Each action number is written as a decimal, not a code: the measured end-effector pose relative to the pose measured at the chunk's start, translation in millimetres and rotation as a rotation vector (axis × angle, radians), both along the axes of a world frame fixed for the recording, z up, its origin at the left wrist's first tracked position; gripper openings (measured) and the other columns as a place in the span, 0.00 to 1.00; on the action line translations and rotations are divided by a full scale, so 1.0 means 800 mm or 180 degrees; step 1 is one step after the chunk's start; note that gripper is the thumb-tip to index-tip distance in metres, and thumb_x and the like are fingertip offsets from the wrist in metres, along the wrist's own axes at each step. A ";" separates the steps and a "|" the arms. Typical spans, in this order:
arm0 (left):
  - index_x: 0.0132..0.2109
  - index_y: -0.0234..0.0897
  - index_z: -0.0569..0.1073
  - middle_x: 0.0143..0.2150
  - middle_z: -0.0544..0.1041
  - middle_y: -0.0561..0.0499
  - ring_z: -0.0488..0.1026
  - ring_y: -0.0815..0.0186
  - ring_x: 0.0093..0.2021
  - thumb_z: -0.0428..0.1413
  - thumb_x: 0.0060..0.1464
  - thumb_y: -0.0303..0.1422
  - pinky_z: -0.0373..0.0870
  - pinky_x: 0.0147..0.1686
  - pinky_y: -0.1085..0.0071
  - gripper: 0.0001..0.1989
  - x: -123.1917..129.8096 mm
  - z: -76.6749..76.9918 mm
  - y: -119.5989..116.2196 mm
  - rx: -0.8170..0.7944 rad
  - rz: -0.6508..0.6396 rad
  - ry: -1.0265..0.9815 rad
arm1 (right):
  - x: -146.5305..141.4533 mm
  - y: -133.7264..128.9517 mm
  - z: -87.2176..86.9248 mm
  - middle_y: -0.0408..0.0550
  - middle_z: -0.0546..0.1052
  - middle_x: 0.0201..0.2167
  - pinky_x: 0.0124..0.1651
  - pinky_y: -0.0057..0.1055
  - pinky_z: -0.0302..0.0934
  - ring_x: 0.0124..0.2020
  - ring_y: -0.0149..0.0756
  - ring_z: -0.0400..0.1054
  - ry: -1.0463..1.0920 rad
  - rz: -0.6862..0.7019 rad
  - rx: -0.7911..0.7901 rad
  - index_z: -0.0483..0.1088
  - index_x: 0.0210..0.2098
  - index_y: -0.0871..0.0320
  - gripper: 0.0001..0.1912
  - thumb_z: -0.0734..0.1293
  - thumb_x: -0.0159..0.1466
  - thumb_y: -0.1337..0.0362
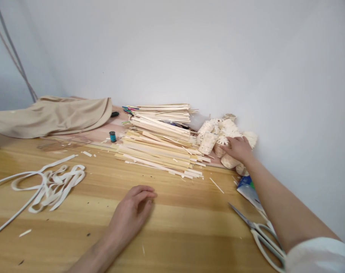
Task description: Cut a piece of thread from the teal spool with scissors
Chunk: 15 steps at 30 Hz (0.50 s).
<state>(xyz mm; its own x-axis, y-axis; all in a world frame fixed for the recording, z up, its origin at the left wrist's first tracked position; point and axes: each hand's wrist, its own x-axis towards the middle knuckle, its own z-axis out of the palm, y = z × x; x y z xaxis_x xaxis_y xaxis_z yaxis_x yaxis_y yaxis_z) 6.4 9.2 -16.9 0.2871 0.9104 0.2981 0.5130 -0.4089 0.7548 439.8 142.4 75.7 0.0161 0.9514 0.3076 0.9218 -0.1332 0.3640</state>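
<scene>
Currently, right hand (238, 149) on woven pieces (208, 143) — grip unclear; left hand (131, 207) (over tabletop (189, 227)) — fingers narrowly apart

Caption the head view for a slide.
Right hand at the woven pile beside the strips, left hand over the table, scissors at right.

The bare left grip (132, 210) is empty, fingers (143, 189) loosely curled; ahead and rightward of it, the bare right grip (239, 149) stretches out palm-down.

Woven pieces (208, 142) are being touched by the right hand (239, 149); scissors (253, 226) are being supported by the tabletop (186, 223).
</scene>
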 end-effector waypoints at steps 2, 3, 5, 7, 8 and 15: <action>0.39 0.40 0.79 0.44 0.77 0.45 0.75 0.58 0.46 0.49 0.57 0.34 0.73 0.48 0.59 0.13 0.000 0.001 0.000 0.0002 0.0001 0.0005 | -0.004 0.000 0.001 0.59 0.78 0.44 0.61 0.51 0.42 0.54 0.52 0.64 -0.0034 -0.0086 0.0029 0.67 0.53 0.63 0.27 0.60 0.63 0.50; 0.39 0.40 0.79 0.44 0.77 0.45 0.75 0.58 0.46 0.49 0.57 0.34 0.73 0.48 0.59 0.13 0.000 0.001 0.000 -0.0001 -0.0007 0.0006 | -0.007 0.000 0.002 0.59 0.78 0.44 0.61 0.52 0.41 0.54 0.53 0.64 -0.0051 -0.0117 0.0042 0.67 0.52 0.63 0.26 0.59 0.63 0.50; 0.39 0.39 0.79 0.44 0.77 0.44 0.75 0.58 0.46 0.49 0.57 0.34 0.73 0.48 0.59 0.13 0.001 0.002 -0.001 0.0002 -0.0028 0.0001 | -0.011 0.000 0.002 0.59 0.78 0.44 0.60 0.52 0.41 0.53 0.53 0.64 -0.0075 -0.0160 0.0066 0.68 0.52 0.63 0.25 0.59 0.64 0.51; 0.39 0.39 0.79 0.45 0.77 0.44 0.75 0.58 0.46 0.49 0.57 0.33 0.73 0.48 0.59 0.13 0.001 0.002 -0.001 0.0001 -0.0040 0.0012 | -0.015 -0.001 0.002 0.61 0.77 0.47 0.59 0.52 0.43 0.52 0.54 0.65 -0.0070 -0.0204 0.0113 0.68 0.52 0.64 0.26 0.59 0.64 0.50; 0.39 0.39 0.79 0.45 0.77 0.44 0.75 0.58 0.46 0.49 0.57 0.33 0.73 0.48 0.59 0.13 0.001 0.002 -0.001 0.0001 -0.0039 0.0020 | -0.016 -0.001 0.002 0.62 0.76 0.48 0.59 0.51 0.43 0.52 0.54 0.65 -0.0053 -0.0230 0.0150 0.67 0.53 0.64 0.27 0.59 0.64 0.50; 0.38 0.39 0.79 0.44 0.78 0.44 0.75 0.57 0.46 0.49 0.57 0.34 0.73 0.47 0.58 0.13 0.001 0.001 0.001 0.0073 -0.0046 0.0033 | -0.014 -0.009 -0.003 0.59 0.76 0.49 0.58 0.47 0.48 0.53 0.51 0.66 0.0114 -0.0385 0.0502 0.68 0.53 0.64 0.24 0.57 0.66 0.55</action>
